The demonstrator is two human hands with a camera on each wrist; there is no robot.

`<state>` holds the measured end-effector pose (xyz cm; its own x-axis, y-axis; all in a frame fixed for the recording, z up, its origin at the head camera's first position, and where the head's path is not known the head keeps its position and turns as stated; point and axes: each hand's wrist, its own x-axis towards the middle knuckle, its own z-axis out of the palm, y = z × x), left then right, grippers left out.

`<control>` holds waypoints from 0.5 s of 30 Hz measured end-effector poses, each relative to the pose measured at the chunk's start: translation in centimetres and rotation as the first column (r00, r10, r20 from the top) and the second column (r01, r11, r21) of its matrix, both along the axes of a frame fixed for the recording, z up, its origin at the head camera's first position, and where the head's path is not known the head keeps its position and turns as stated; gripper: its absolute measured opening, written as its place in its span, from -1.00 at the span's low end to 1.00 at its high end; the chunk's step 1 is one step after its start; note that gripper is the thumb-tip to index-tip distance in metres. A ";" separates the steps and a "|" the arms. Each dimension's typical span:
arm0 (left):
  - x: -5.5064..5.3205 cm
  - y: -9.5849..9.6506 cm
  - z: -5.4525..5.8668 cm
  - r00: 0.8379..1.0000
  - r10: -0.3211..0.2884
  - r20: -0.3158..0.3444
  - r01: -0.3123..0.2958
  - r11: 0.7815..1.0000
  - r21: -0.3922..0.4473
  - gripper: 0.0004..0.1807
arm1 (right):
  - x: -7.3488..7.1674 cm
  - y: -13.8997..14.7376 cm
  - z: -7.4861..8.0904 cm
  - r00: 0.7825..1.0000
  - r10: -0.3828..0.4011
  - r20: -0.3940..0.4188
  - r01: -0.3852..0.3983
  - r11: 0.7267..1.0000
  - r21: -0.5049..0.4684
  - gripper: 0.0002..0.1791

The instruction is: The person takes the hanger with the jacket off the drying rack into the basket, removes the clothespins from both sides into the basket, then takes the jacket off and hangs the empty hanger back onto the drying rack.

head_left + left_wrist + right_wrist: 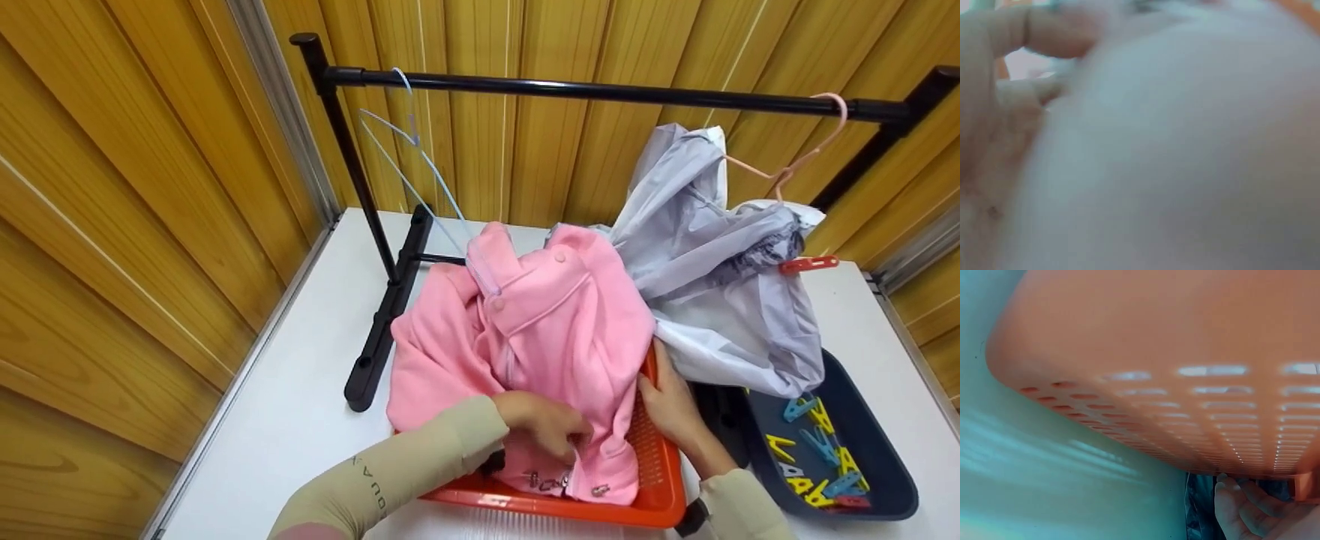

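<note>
A pink jacket with snaps on its collar lies heaped over an orange-red basket. Low on the jacket, my left hand grips the fabric with curled fingers, close to the zipper and metal fittings at the hem. In the left wrist view, blurred pale cloth covers most of the frame beside that hand. My right hand holds the basket's right side, its thumb at the rim. From the right wrist view, its bent fingers sit against the outside of the slotted wall.
A black rack spans the back. A light-blue hanger hooks over it, its lower end behind the jacket. A pink hanger bears a grey-white garment with a red clothespin. A navy tray holds several clothespins.
</note>
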<state>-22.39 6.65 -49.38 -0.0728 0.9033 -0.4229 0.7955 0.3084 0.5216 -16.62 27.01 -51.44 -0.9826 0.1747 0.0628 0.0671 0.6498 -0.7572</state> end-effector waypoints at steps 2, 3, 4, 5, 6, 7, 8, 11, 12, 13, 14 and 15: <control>-0.4 0.3 1.7 1.000 0.017 -0.025 -0.016 1.000 0.011 -0.87 | 0.0 0.0 -0.1 1.000 0.001 -0.002 -0.001 1.000 0.001 -0.29; -0.6 0.5 2.6 0.999 0.031 -0.038 -0.029 0.999 0.039 -0.88 | 0.0 0.0 -0.1 1.000 0.001 -0.001 -0.001 1.000 -0.003 -0.29; -0.9 0.7 3.4 0.997 0.050 -0.054 -0.045 0.996 0.081 -0.88 | 0.0 0.0 -0.1 1.000 0.001 0.000 -0.001 1.000 -0.005 -0.29; -1.2 0.9 4.1 0.994 0.070 -0.081 -0.059 0.989 0.134 -0.89 | 0.0 0.0 -0.2 1.000 0.001 0.002 -0.001 1.000 -0.005 -0.29; -1.6 1.0 4.8 0.988 0.103 -0.113 -0.080 0.979 0.188 -0.89 | 0.0 0.0 -0.2 1.000 0.002 0.005 -0.002 1.000 -0.006 -0.29; -2.0 1.2 5.3 0.979 0.140 -0.150 -0.100 0.964 0.247 -0.88 | 0.0 0.0 -0.3 1.000 0.005 0.009 -0.005 1.000 -0.004 -0.29; -2.5 1.3 5.9 0.967 0.171 -0.191 -0.107 0.945 0.308 -0.86 | 0.0 0.0 -0.3 1.000 0.006 0.011 -0.006 1.000 -0.006 -0.28; -3.8 1.5 7.0 0.909 0.301 -0.289 -0.149 0.881 0.448 -0.77 | 0.0 0.1 -0.3 1.000 0.006 0.011 -0.006 1.000 -0.004 -0.29; -4.3 1.5 7.2 0.882 0.351 -0.315 -0.170 0.860 0.481 -0.74 | 0.0 0.1 -0.3 1.000 0.006 0.008 -0.006 1.000 -0.001 -0.29; -4.7 1.5 7.4 0.852 0.400 -0.339 -0.190 0.839 0.510 -0.72 | 0.0 0.1 -0.3 1.000 0.004 0.005 -0.004 1.000 0.003 -0.30; -5.2 1.5 7.6 0.819 0.447 -0.359 -0.211 0.817 0.537 -0.70 | 0.0 0.1 -0.3 1.000 0.003 0.001 -0.003 1.000 0.004 -0.31; -5.6 1.5 7.6 0.786 0.494 -0.372 -0.234 0.795 0.560 -0.66 | -0.1 0.2 -0.3 1.000 0.001 -0.002 -0.001 1.000 0.006 -0.31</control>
<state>-28.02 8.19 -41.77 -0.5104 0.8312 0.2205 0.8518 0.4534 0.2626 -16.68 27.17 -51.74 -0.9827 0.1730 0.0662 0.0645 0.6544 -0.7534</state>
